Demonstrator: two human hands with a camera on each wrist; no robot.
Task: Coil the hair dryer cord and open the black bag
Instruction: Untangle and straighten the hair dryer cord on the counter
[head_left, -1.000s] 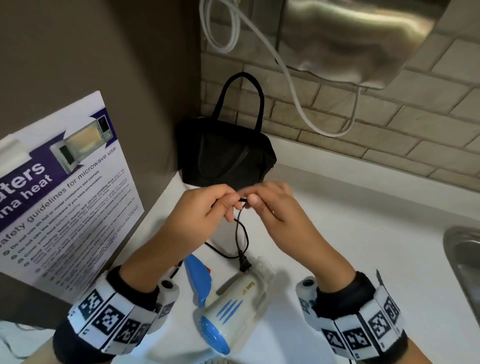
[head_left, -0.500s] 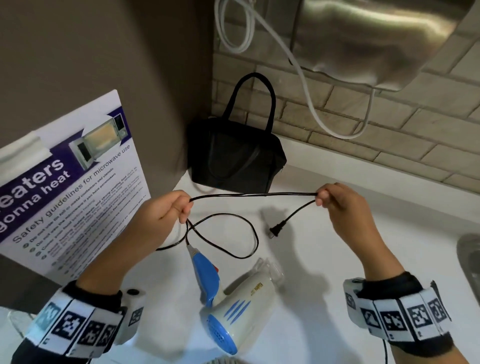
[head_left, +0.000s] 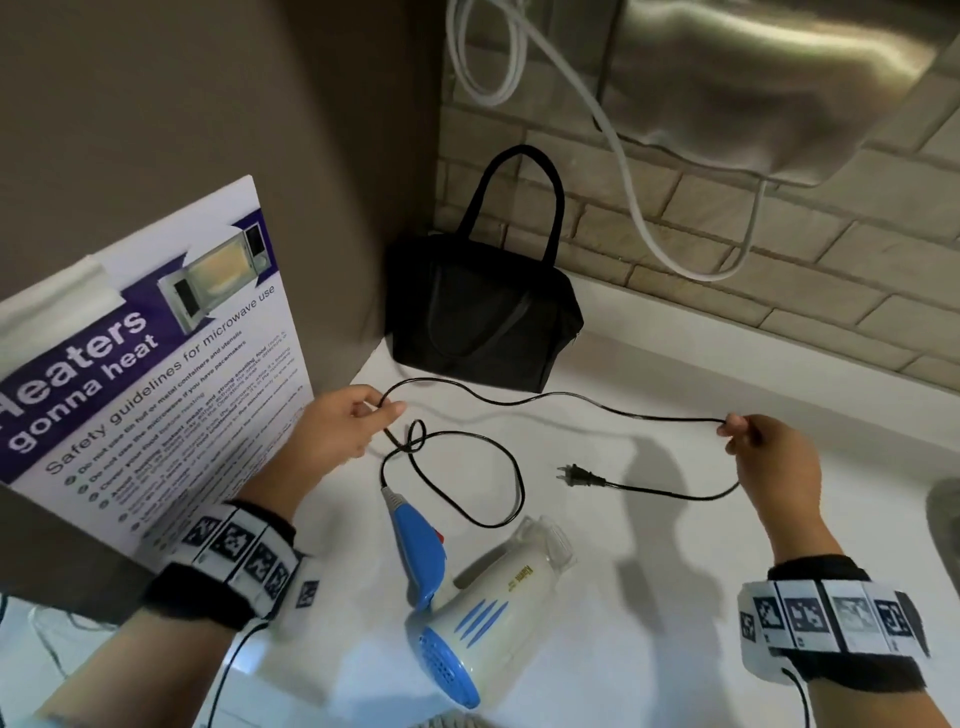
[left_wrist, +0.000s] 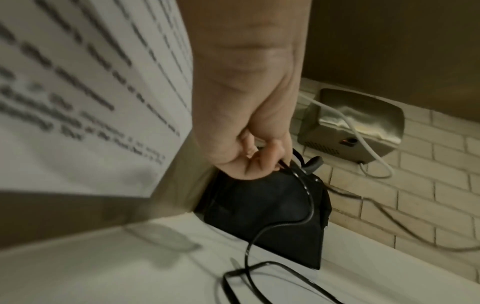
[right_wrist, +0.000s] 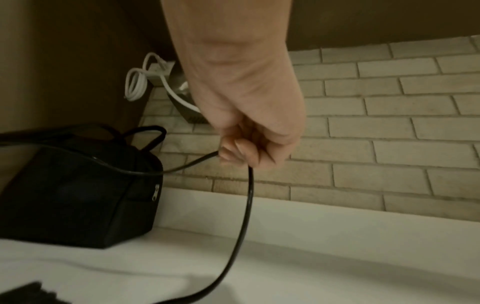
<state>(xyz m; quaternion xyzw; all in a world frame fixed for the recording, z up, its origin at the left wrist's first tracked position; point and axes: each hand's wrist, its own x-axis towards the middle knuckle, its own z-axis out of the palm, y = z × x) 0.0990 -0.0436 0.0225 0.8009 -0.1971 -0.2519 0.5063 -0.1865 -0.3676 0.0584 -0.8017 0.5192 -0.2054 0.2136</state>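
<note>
A white and blue hair dryer (head_left: 483, 613) lies on the white counter (head_left: 649, 597) in front of me. Its black cord (head_left: 566, 400) runs from the handle through a loose loop to my left hand (head_left: 358, 426), which pinches it, then stretches across to my right hand (head_left: 748, 436), which pinches it too. The plug (head_left: 574, 475) hangs below the right hand, just over the counter. A black bag (head_left: 483, 322) with its handle up stands zipped in the back corner; it also shows in the left wrist view (left_wrist: 262, 216) and the right wrist view (right_wrist: 72, 191).
A microwave safety poster (head_left: 140, 374) leans on the brown wall at left. A steel hand dryer (head_left: 779, 88) with a white cable (head_left: 639, 208) hangs on the brick wall above the bag. A sink edge (head_left: 943, 519) shows at far right.
My hands, together a second ago, have moved wide apart, stretching the cord between them. The plug end has dropped lower and further right.
</note>
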